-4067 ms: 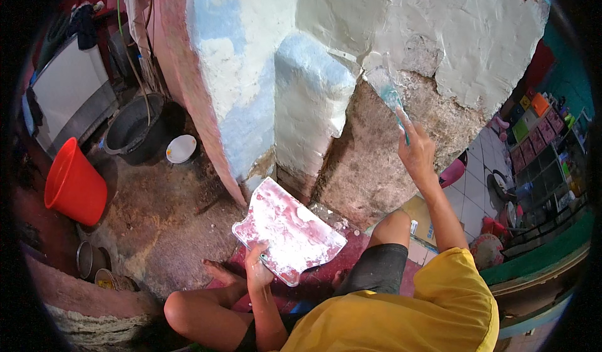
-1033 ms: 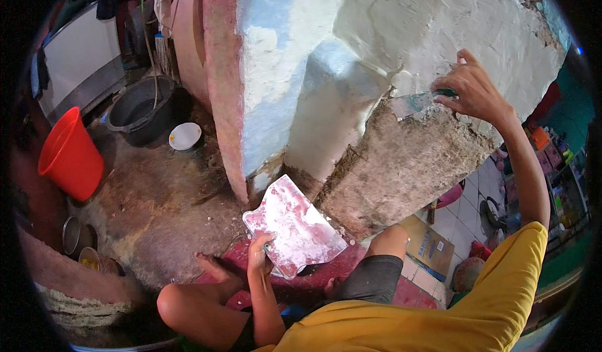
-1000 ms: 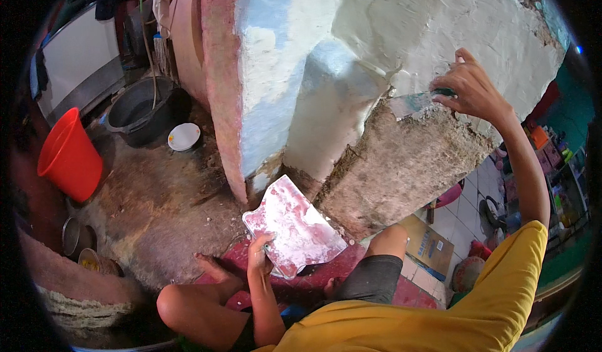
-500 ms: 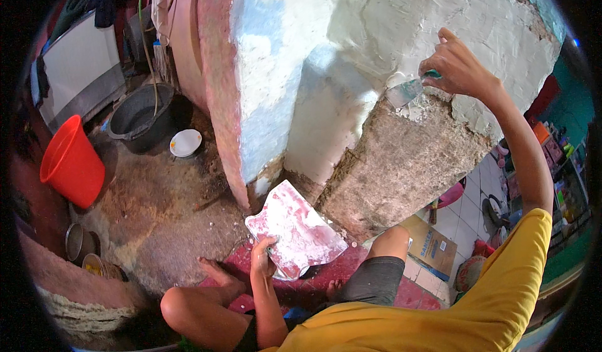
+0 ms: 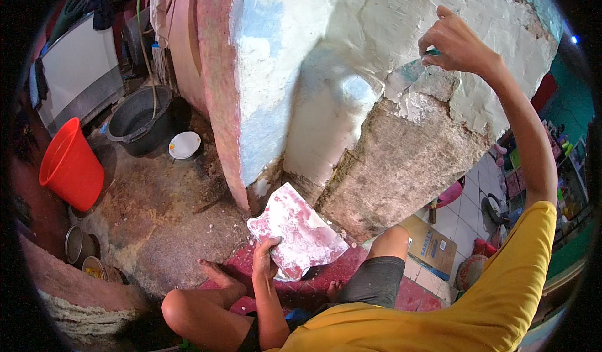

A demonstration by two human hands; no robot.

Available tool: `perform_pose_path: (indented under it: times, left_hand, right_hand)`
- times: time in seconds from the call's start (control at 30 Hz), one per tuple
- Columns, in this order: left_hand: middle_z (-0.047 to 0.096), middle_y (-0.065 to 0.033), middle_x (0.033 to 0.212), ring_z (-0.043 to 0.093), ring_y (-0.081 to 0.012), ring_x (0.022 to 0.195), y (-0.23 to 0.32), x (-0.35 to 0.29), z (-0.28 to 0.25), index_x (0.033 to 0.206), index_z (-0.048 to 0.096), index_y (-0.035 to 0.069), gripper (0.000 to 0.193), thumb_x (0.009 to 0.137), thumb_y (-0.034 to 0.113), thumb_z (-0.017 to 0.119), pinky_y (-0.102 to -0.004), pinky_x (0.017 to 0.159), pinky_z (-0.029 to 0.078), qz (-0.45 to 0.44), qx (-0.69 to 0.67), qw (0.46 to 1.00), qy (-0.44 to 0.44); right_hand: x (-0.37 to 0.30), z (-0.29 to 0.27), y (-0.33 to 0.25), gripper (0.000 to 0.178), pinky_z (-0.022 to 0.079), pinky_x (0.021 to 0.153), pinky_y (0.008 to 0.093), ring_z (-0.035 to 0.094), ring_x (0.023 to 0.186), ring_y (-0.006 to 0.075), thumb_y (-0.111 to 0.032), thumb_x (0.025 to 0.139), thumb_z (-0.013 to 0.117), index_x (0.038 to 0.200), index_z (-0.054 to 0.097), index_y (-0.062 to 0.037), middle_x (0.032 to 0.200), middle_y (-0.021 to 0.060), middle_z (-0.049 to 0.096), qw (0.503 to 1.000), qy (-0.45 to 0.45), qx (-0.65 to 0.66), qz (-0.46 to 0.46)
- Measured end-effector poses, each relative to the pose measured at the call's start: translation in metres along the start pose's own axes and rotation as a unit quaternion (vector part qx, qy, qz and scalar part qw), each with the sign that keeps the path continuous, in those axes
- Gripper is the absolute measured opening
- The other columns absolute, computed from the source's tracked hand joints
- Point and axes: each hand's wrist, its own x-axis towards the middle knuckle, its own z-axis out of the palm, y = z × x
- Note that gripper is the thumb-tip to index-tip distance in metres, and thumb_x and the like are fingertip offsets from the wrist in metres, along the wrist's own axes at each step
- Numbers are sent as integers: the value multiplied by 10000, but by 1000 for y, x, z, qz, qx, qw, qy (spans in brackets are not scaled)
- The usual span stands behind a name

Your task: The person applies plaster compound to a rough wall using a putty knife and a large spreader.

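Wall (image 5: 392, 29): filling the upper middle and right, its pale, ridged coating is ending raggedly partway down.
Bare patch (image 5: 401, 157): below that coating, rough brown-grey masonry is showing; covering its upper edge is looking like the step in hand.
Board (image 5: 304, 236): sitting low and tilted above the red floor tiles (image 5: 414, 293), it is carrying white paste streaked over a reddish face.
Left hand (image 5: 266, 257): it is gripping the board's near left edge, the thumb lying on top; the other fingers are hiding, so I cannot tell how they are set.
Right hand (image 5: 456, 43): thumb and fingers are clamping the scraper (image 5: 407, 74) by its green handle, one finger standing apart and pointing up.
Blade (image 5: 401, 79): it is lying along the coating's lower edge, beside the rounded ledge (image 5: 338, 110); whether its whole edge is touching I cannot tell.
Paste smear (image 5: 411, 107): clinging just below the blade, it is looking thick and uneven; the next move is probably calling for flat, steady pressure to thin it across the masonry.
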Motion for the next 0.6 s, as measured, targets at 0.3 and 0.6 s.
perform_pose_path:
  times: [0.3, 0.6]
  left_hand:
    - [587, -149, 1047, 608, -276, 911, 1, -1, -1, 1180, 450, -52, 497, 716, 86, 562, -399, 853, 493, 5, 34, 999, 3]
    - [598, -151, 1024, 612, -276, 897, -4, 4, -9, 1155, 469, -68, 472, 719, 87, 561, -395, 847, 495, -1, 38, 999, -2]
  right_hand:
    - [4, -7, 14, 169, 351, 735, 326, 488, 620, 206, -234, 605, 759, 682, 676, -110, 611, 44, 617, 1000, 6, -19, 12]
    - [-5, -45, 20, 184, 362, 769, 342, 554, 665, 207, -249, 586, 749, 690, 654, -130, 658, 29, 617, 996, 18, -67, 58]
